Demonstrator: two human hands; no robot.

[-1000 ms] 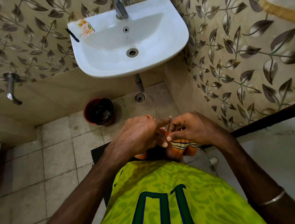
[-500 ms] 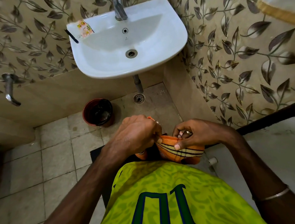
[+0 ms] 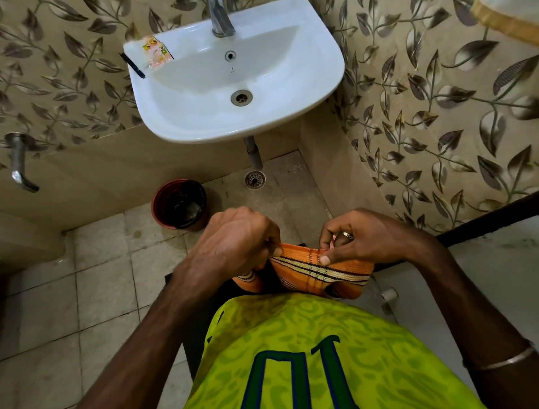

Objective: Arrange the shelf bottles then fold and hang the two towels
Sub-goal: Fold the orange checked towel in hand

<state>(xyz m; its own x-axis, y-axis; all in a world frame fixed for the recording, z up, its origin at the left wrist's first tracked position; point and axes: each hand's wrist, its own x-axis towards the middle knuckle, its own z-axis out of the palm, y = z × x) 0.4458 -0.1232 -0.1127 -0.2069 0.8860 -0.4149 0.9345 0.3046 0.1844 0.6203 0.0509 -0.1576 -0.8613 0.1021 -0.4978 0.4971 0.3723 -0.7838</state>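
Fingers (image 3: 325,259) of both hands curled, pinching orange striped towel (image 3: 318,271) | long axis left-right, stripes lengthwise

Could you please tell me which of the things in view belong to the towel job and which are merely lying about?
In the job:
orange striped towel, pinched by the left hand and the right hand

Lying about:
sink
sachets on its rim
red bin
floor drain

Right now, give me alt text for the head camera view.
Both hands, left hand and right hand, pinch the top edge of an orange striped towel at waist height. Ahead are a white sink and a dark bin on the tiled floor.
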